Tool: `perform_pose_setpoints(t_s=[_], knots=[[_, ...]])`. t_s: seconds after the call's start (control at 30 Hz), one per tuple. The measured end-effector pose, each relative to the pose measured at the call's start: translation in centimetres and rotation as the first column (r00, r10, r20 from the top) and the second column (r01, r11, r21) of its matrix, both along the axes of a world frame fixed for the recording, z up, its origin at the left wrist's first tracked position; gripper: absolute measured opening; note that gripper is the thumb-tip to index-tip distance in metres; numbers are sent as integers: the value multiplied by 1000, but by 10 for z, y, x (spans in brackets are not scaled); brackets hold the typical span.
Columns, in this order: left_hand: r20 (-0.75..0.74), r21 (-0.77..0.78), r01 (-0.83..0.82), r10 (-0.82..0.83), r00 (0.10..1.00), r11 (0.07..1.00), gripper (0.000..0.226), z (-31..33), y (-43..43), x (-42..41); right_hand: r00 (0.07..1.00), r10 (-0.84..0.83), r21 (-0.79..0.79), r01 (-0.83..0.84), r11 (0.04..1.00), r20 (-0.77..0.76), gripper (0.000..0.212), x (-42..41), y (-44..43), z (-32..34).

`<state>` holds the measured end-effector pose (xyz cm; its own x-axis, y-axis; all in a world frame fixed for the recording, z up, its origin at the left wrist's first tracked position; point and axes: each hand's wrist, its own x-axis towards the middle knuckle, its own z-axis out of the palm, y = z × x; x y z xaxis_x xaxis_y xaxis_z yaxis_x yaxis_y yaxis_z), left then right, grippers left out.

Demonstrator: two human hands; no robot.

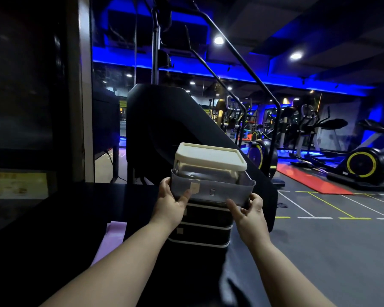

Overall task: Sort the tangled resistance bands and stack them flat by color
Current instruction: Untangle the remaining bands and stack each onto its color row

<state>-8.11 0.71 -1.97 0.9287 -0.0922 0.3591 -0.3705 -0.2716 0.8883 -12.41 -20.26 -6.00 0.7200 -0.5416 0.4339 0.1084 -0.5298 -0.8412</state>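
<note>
Sorting looks barely begun.
Your left hand [171,203] and right hand [251,212] grip the near corners of the grey plastic tray [220,189], with a cream-lidded clear box [208,155] inside, over stacked black trays [204,231]; one flat lilac resistance band [113,238] lies near left on the dark table [75,207].
</note>
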Motion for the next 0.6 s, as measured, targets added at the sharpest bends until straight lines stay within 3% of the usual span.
perform_pose_setpoints(t_s=[0.17, 0.3, 0.43, 0.53, 0.6], knots=[[-71, -7, 13, -14, 997, 1000, 72, -2, 3, 4, 999, -12, 34, 13, 999, -44, 81, -5, 7, -1], [-132, 0, -6, 6, 991, 1000, 69, -8, 7, 1, 997, -22, 112, 30, 993, -71, 107, -14, 25, -6], [-210, -9, -27, 25, 977, 1000, 60, -24, 19, -2, 991, -76, 150, 93, 984, -114, 89, -21, 51, -20], [-247, 28, -115, 118, 962, 993, 38, -42, 38, -8, 986, 25, 137, -2, 991, -166, 77, -17, 75, -34], [-278, 101, -158, 181, 943, 982, 35, -57, 58, -12, 960, 91, 119, -61, 991, -264, 66, -10, 94, -42]])
